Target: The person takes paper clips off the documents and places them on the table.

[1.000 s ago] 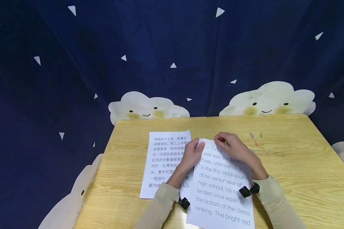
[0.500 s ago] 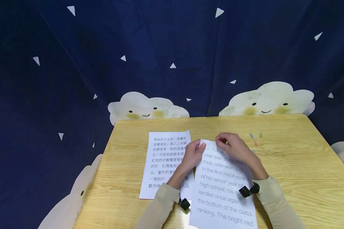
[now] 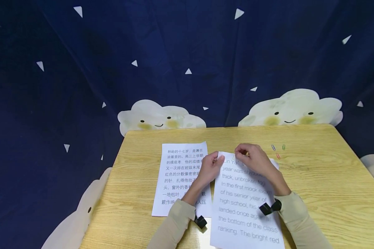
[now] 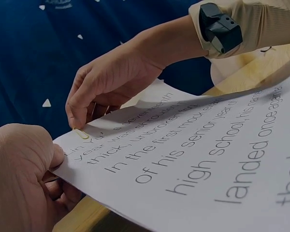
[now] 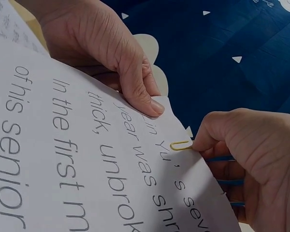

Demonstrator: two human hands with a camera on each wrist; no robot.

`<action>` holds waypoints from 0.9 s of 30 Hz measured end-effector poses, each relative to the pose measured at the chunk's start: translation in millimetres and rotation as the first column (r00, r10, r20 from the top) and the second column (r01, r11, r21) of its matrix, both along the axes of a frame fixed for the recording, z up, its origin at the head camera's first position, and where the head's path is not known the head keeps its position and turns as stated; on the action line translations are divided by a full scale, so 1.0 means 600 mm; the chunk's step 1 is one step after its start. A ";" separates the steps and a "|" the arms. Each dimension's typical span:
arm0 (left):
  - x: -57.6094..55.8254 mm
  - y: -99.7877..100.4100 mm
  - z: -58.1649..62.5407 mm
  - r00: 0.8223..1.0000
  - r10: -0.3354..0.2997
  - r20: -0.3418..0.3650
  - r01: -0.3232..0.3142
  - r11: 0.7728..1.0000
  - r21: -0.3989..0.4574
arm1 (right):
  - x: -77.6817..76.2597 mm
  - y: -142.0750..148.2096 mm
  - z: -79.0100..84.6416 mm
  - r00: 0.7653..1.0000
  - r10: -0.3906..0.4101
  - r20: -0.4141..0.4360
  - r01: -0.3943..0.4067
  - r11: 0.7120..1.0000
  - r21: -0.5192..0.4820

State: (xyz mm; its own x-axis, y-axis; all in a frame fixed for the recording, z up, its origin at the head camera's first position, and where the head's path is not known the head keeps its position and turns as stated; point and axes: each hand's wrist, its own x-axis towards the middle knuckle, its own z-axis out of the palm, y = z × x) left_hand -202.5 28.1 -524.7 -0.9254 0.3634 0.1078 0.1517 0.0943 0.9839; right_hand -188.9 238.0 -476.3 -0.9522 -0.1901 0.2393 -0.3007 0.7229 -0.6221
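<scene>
My left hand (image 3: pixel 211 166) pinches the top-left corner of a white sheet of paper (image 3: pixel 247 204) printed with large English text. The thumb lies on the printed face, the fingers behind. At the sheet's top edge, my right hand (image 5: pixel 261 159) pinches the end of a yellow paper clip (image 5: pixel 180 145) between thumb and fingers. In the right wrist view the clip's rounded loop lies over the printed side, beside the first line of text. Its other end is hidden under the thumb. The left wrist view also shows the paper clip (image 4: pixel 81 134) under the right fingertips.
A second sheet (image 3: pixel 171 173) with Chinese text lies on the wooden table (image 3: pixel 131 193) at left, partly behind the left arm. Blue (image 3: pixel 273 147), green (image 3: pixel 284 147) and red (image 3: pixel 278 156) paper clips lie beyond the right hand. A dark blue curtain (image 3: pixel 174 45) hangs behind.
The English sheet has shifted slightly to the right, its lower end most. Both hands have moved a little right with it and keep their grips.
</scene>
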 end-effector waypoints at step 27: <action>-0.005 -0.003 0.006 1.000 0.021 -0.021 -0.020 1.000 0.024 | 0.001 -0.005 -0.001 0.999 -0.010 -0.051 0.006 0.997 -0.075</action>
State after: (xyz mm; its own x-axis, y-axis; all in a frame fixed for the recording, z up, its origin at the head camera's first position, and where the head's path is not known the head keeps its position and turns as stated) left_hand -205.5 26.2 -520.9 -0.9301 0.3415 0.1356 0.1706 0.0744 0.9825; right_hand -188.0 235.2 -476.9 -0.9398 -0.1620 0.3009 -0.3276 0.6778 -0.6582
